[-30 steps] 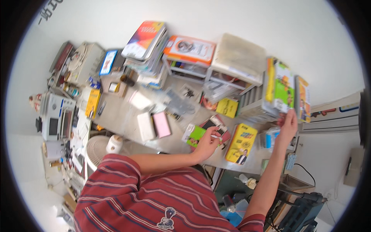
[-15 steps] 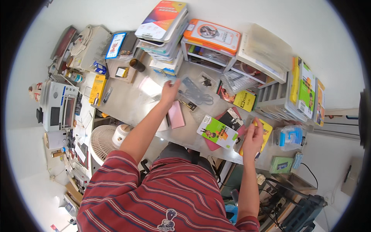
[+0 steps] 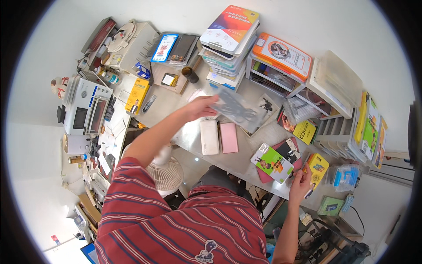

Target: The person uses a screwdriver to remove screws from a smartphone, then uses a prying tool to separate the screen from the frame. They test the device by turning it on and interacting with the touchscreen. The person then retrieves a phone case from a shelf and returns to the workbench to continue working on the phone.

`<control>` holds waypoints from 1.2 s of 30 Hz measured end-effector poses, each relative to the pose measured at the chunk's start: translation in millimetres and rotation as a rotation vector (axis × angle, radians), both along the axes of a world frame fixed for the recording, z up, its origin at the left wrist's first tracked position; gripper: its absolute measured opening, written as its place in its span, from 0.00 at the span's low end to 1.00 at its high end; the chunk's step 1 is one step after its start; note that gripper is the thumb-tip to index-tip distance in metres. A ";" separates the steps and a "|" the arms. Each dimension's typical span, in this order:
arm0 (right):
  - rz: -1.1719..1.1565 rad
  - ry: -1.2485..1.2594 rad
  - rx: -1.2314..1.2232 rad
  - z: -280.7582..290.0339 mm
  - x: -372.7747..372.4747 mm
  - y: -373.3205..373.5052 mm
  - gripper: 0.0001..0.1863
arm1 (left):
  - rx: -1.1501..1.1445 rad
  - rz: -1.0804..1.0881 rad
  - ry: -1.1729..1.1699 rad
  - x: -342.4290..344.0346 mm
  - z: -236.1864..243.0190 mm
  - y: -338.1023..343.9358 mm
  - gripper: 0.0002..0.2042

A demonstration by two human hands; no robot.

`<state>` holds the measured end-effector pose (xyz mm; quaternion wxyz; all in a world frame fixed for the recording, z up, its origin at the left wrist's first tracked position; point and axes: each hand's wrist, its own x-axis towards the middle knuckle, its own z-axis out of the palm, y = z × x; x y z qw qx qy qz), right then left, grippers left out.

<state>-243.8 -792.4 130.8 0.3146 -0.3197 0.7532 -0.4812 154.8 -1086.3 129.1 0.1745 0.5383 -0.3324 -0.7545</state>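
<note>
My left hand (image 3: 201, 108) pinches the end of a clear plastic bag (image 3: 237, 109) with a grey cable inside, lifted above the desk. Close by the bag lie a white power bank (image 3: 210, 137) and a pink slab of similar shape (image 3: 229, 137), side by side. At the desk's right front edge, my right hand (image 3: 300, 185) has its fingers closed against the left side of a yellow box (image 3: 317, 168); what they grip is unclear. Left of it, a green-and-white package (image 3: 271, 163) overlaps a dark, phone-like part (image 3: 289, 150) and a pink flat item.
A tall stack of flat packages (image 3: 228, 33) and white drawer units (image 3: 274, 75) line the wall. A dark cylinder (image 3: 190, 75) stands at the back. Below the desk's left front edge is a fan (image 3: 165, 174). A yellow-and-black package (image 3: 304, 131) lies right of centre.
My left hand has taken hold of the bagged cable and raised it off the desk. The view has shifted left, uncovering more of the white power bank. My right hand stays by the yellow box.
</note>
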 end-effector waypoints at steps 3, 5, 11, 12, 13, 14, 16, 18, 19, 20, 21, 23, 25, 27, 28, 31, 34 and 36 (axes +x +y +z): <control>-0.003 -0.005 -0.002 -3.5 6.3 1.1 0.22 | 0.028 0.130 -0.044 46.5 2.6 2.6 0.25; -0.007 -0.005 0.015 -4.4 10.1 3.1 0.22 | 0.032 0.200 -0.045 71.7 -7.2 3.2 0.24; -0.003 0.009 0.008 -11.6 12.4 10.0 0.22 | 0.085 0.294 -0.094 86.2 -40.3 -4.2 0.24; -0.003 0.028 0.016 -8.1 13.7 11.6 0.21 | 0.096 0.313 -0.110 84.3 -43.9 -1.8 0.24; -0.001 0.046 0.025 -4.3 13.8 11.9 0.21 | 0.129 0.345 -0.112 79.4 -43.7 -1.8 0.25; 0.002 0.063 0.034 -0.5 13.9 11.1 0.21 | 0.106 0.321 -0.121 80.3 -48.9 -6.4 0.26; -0.009 0.076 0.045 3.6 14.4 13.1 0.21 | 0.069 0.287 -0.141 85.1 -57.5 -12.9 0.28; -0.023 0.060 0.066 4.2 14.3 19.7 0.21 | 0.037 0.270 -0.231 85.2 -61.1 -13.3 0.32; -0.045 0.030 0.070 0.2 13.2 22.1 0.21 | 0.045 0.254 -0.235 81.6 -52.5 -15.3 0.33; -0.060 0.033 0.085 -1.1 12.2 28.4 0.21 | 0.053 0.238 -0.237 79.1 -43.4 -14.9 0.34; -0.072 0.036 0.097 -0.9 12.8 32.0 0.21 | 0.014 0.316 -0.429 60.4 -26.3 -9.6 0.38; -0.075 0.022 0.110 2.8 14.5 32.2 0.21 | -0.206 0.310 -0.652 58.5 -34.3 -3.5 0.41; -0.061 0.111 0.124 -2.0 11.8 35.2 0.22 | -0.526 0.192 -0.807 43.1 -28.2 1.3 0.46; -0.045 0.204 0.143 -8.2 8.8 40.7 0.21 | -0.887 0.161 -0.766 7.1 -23.0 19.4 0.46; -0.049 0.228 0.134 -10.6 9.1 42.1 0.21 | -1.039 0.117 -0.743 -14.2 -14.1 27.9 0.45; -0.039 0.273 0.141 -9.7 12.9 42.8 0.20 | -1.359 -0.008 -0.704 -66.3 33.2 51.5 0.42; -0.041 0.277 0.138 -11.2 12.9 46.5 0.21 | -1.574 -0.188 -0.662 -86.5 59.2 60.6 0.43; -0.061 0.274 0.139 -16.7 9.9 53.7 0.21 | -1.656 -0.123 -0.688 -92.7 79.4 52.7 0.45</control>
